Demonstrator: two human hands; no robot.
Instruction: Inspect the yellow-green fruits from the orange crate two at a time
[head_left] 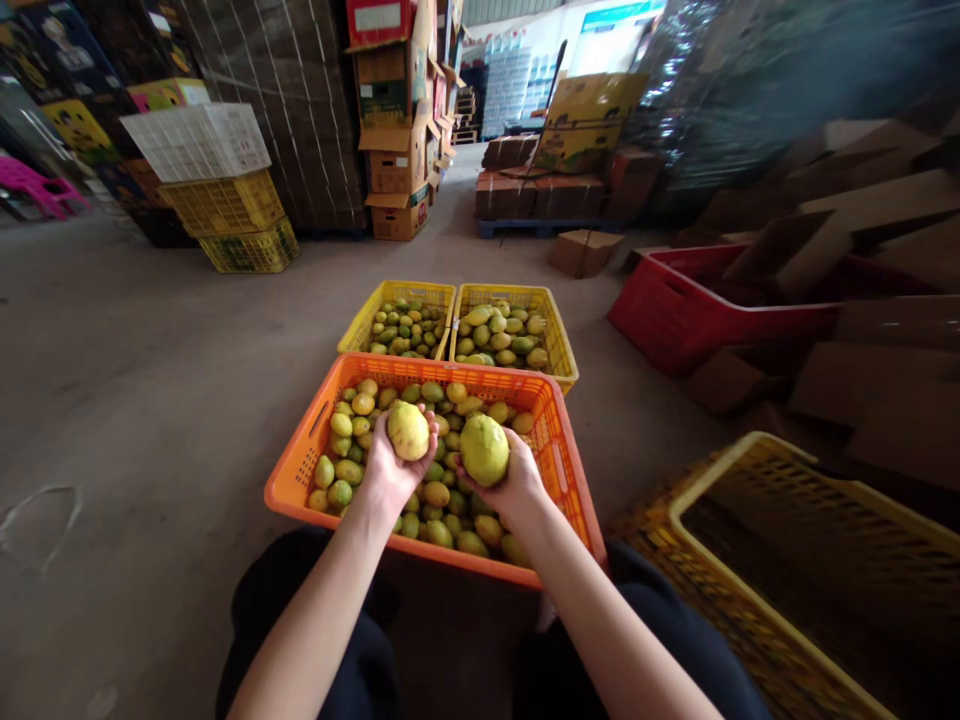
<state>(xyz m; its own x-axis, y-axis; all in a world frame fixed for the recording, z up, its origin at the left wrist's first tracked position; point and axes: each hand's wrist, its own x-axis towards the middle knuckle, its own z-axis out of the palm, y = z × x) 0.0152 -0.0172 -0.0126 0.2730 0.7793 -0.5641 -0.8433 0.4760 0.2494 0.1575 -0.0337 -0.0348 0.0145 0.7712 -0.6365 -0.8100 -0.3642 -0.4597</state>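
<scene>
My left hand (390, 470) holds a pale yellow fruit (409, 431) in its upturned palm, fingers curled round it. In my right hand (516, 478) rests a larger yellow-green fruit (484, 450). Both hands are above an orange crate (300, 470) of green and yellow fruits. Behind it, touching each other, are a yellow crate on the left (363, 312) with small fruits and another on the right (559, 335) with larger fruits.
An open yellow crate (757, 570) stands at the lower right. Beyond it are a red crate (660, 312) and loose cardboard. Stacked crates (225, 205), cardboard boxes (394, 172) and a loaded pallet (517, 228) stand further back.
</scene>
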